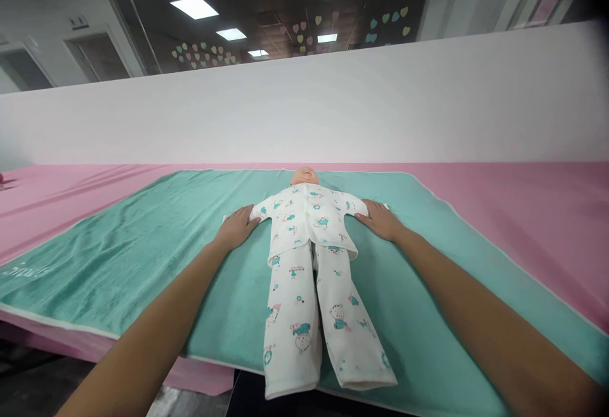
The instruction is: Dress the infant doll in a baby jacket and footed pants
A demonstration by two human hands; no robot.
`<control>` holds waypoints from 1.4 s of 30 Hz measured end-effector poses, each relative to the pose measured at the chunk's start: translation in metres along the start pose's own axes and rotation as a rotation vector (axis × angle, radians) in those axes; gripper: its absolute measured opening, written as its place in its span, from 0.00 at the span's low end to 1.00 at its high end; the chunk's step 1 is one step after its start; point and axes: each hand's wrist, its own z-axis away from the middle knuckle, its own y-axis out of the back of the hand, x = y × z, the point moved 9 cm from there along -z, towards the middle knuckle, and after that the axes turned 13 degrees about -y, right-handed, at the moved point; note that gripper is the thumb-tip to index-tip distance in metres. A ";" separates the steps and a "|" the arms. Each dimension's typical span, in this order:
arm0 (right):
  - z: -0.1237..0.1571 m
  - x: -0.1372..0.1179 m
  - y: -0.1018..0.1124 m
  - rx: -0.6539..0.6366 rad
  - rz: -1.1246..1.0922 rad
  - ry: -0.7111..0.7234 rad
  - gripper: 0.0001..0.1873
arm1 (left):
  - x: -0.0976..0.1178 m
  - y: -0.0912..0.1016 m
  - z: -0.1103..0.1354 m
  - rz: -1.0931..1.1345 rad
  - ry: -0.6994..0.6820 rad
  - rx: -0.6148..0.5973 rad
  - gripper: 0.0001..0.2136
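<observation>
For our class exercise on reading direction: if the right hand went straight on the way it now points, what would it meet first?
Most likely the sleeve: the right hand points inward toward the shirt and already seems to rest on that sleeve's outer end, though depth is unclear.

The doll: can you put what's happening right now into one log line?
left hand: on one sleeve | right hand: on other sleeve | doll: face up on green towel
</observation>
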 end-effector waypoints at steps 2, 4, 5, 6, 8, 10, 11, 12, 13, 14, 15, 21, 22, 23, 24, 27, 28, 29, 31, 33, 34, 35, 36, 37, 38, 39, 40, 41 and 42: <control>0.000 0.000 0.000 0.014 0.001 0.009 0.35 | -0.002 -0.002 0.001 0.023 0.025 -0.016 0.32; 0.000 0.000 0.000 0.036 0.006 0.021 0.35 | -0.003 -0.003 0.002 0.039 0.037 -0.021 0.33; 0.001 0.000 0.001 0.046 0.011 0.024 0.36 | -0.003 -0.002 0.002 0.042 0.038 -0.017 0.33; 0.001 0.000 0.001 0.055 0.018 0.025 0.37 | -0.003 -0.002 0.002 0.043 0.037 -0.010 0.33; 0.002 -0.001 0.002 0.067 0.032 0.026 0.37 | -0.001 0.001 0.002 0.040 0.025 0.015 0.33; 0.005 -0.004 0.005 0.077 0.043 0.035 0.38 | 0.002 0.006 0.002 0.025 -0.004 0.054 0.32; 0.006 -0.006 0.006 0.081 0.048 0.045 0.38 | 0.005 0.008 0.003 0.010 -0.025 0.077 0.32; 0.007 -0.008 0.007 0.083 0.052 0.056 0.38 | 0.008 0.011 0.003 -0.007 -0.050 0.099 0.31; 0.008 -0.010 0.007 0.083 0.054 0.070 0.38 | 0.012 0.014 0.003 -0.028 -0.078 0.117 0.30; 0.009 -0.012 0.007 0.079 0.054 0.087 0.38 | 0.016 0.015 0.003 -0.051 -0.107 0.128 0.30; 0.009 -0.013 0.007 0.073 0.052 0.102 0.38 | 0.021 0.016 0.003 -0.073 -0.139 0.133 0.30; 0.006 -0.013 0.000 0.033 0.059 0.130 0.39 | 0.037 0.010 0.002 -0.120 -0.266 0.057 0.29; 0.006 -0.012 0.000 0.028 0.068 0.127 0.39 | 0.037 0.009 0.002 -0.121 -0.271 0.043 0.28; 0.006 -0.011 -0.001 0.022 0.079 0.122 0.39 | 0.038 0.007 0.002 -0.123 -0.277 0.029 0.28; 0.005 -0.011 -0.002 0.016 0.089 0.117 0.39 | 0.038 0.006 0.002 -0.125 -0.281 0.015 0.27; 0.005 -0.010 -0.004 -0.009 0.107 0.114 0.38 | 0.039 0.003 0.001 -0.123 -0.291 -0.025 0.26; 0.005 -0.010 -0.004 -0.018 0.108 0.115 0.38 | 0.039 0.002 0.001 -0.119 -0.291 -0.034 0.25; 0.005 -0.011 -0.005 -0.027 0.107 0.115 0.37 | 0.039 0.002 0.001 -0.116 -0.292 -0.041 0.25; 0.005 -0.010 -0.005 -0.045 0.104 0.110 0.37 | 0.039 0.001 0.001 -0.110 -0.292 -0.053 0.25; 0.005 -0.010 -0.006 -0.056 0.101 0.105 0.37 | 0.039 0.000 0.001 -0.102 -0.287 -0.064 0.26; 0.005 -0.010 -0.006 -0.058 0.099 0.104 0.37 | 0.039 0.000 0.001 -0.097 -0.283 -0.069 0.26; 0.005 -0.011 -0.006 -0.061 0.098 0.104 0.37 | 0.039 0.000 0.001 -0.093 -0.277 -0.071 0.26; 0.005 -0.011 -0.006 -0.064 0.097 0.104 0.37 | 0.038 0.000 0.001 -0.090 -0.272 -0.072 0.25; 0.005 -0.011 -0.006 -0.065 0.097 0.104 0.37 | 0.038 0.000 0.001 -0.087 -0.268 -0.070 0.25; 0.005 -0.010 -0.006 -0.066 0.100 0.104 0.37 | 0.038 0.001 0.001 -0.084 -0.266 -0.068 0.25; 0.004 -0.010 -0.006 -0.063 0.103 0.103 0.37 | 0.038 0.001 0.001 -0.082 -0.267 -0.064 0.25; 0.004 -0.010 -0.006 -0.060 0.107 0.104 0.37 | 0.038 0.001 0.001 -0.080 -0.269 -0.061 0.25; 0.004 -0.010 -0.006 -0.056 0.110 0.104 0.36 | 0.038 0.001 0.001 -0.078 -0.271 -0.057 0.25; 0.004 -0.011 -0.006 -0.054 0.111 0.105 0.36 | 0.038 0.001 0.001 -0.076 -0.274 -0.054 0.25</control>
